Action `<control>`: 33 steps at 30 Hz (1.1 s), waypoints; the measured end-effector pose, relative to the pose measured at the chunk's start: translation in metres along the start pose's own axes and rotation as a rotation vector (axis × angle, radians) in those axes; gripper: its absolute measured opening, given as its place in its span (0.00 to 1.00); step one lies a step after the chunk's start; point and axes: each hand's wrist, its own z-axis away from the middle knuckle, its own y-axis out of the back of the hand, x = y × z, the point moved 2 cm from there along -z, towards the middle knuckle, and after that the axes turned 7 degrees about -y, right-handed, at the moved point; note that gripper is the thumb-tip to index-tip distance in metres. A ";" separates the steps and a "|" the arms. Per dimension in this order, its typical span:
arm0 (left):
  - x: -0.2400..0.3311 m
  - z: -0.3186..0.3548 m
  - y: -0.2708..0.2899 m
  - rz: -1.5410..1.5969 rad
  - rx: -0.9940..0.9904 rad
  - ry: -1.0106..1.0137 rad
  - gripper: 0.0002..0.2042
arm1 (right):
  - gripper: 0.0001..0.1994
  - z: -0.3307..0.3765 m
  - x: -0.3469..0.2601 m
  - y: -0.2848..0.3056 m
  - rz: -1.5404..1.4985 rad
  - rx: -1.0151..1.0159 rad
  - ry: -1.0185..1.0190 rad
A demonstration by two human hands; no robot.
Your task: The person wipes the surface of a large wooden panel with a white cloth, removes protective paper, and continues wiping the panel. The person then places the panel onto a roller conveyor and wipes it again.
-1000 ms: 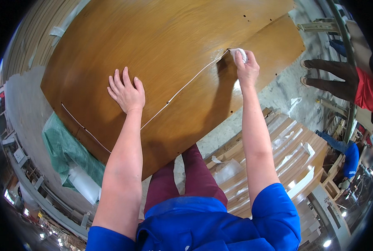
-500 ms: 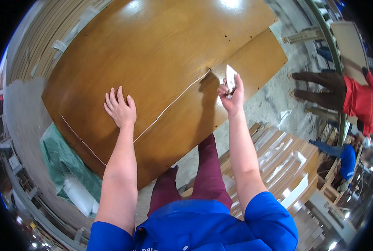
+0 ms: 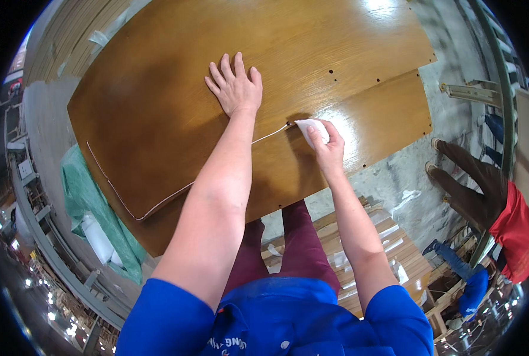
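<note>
A large brown wooden panel (image 3: 151, 89) lies in front of me, its surface glossy. My right hand (image 3: 331, 148) is closed around a white cone-shaped squeeze bag (image 3: 313, 132), the narrow tip pointing left. That tip is at or just above the end of a thin white bead (image 3: 270, 136), beside a small dark hole. From there the bead runs to the near left, turns a corner and continues up along the panel's left side; my left forearm hides part of it. Fingers spread, my left hand (image 3: 238, 89) rests flat on the panel, beyond the bead.
Green sheeting (image 3: 92, 204) and a white bundle (image 3: 98, 237) lie at the left. Stacked boards (image 3: 371, 255) stand near my legs at the right. A person in a red shirt (image 3: 517, 231) and another in blue (image 3: 473, 291) are at the right, near a metal frame (image 3: 496, 59).
My left hand has shifted right and farther across the panel. The squeeze bag in my right hand has come to the bead's end, its tip turned from upward to leftward.
</note>
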 end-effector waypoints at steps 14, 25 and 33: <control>0.009 -0.001 -0.006 -0.077 -0.032 -0.007 0.24 | 0.10 -0.006 0.003 0.000 0.170 -0.016 0.035; 0.010 -0.002 -0.008 -0.135 -0.051 -0.014 0.24 | 0.10 -0.045 -0.003 0.041 0.204 0.139 0.022; 0.013 -0.001 -0.008 -0.153 -0.061 -0.027 0.24 | 0.10 -0.083 -0.004 0.089 0.182 0.344 0.043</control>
